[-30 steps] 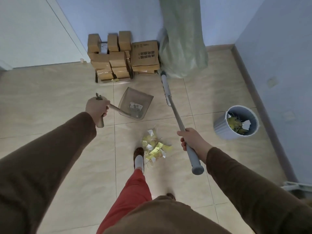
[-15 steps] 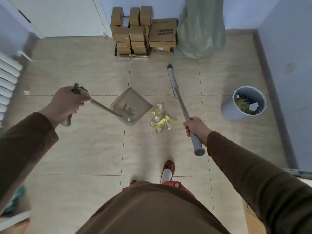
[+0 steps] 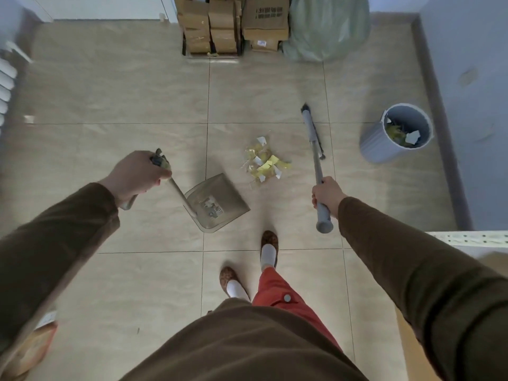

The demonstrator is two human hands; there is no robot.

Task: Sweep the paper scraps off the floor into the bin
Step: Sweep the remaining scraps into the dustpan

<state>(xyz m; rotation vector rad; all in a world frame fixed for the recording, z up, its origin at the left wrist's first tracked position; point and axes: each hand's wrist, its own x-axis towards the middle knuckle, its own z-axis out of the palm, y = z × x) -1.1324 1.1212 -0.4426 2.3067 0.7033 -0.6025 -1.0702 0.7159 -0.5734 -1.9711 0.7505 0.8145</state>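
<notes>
A small heap of yellow and white paper scraps (image 3: 265, 162) lies on the tiled floor in the middle. My left hand (image 3: 137, 174) grips the handle of a translucent grey dustpan (image 3: 217, 203), whose pan hangs just left of and nearer than the heap. My right hand (image 3: 325, 196) grips the grey broom (image 3: 312, 130) near its handle end; the broom head sits to the right of the scraps. A grey ribbed bin (image 3: 398, 136) with paper inside stands at the right by the wall.
Stacked cardboard boxes (image 3: 231, 23) and a green sack (image 3: 327, 26) stand against the far wall. A white radiator (image 3: 5, 86) is at the left edge, a white shelf edge (image 3: 467, 237) at the right. My two feet (image 3: 248, 268) stand just behind the dustpan.
I have stepped back from the heap. The dustpan has swung from beside the scraps to nearer me on the left. The broom head has shifted to the right, closer to the bin.
</notes>
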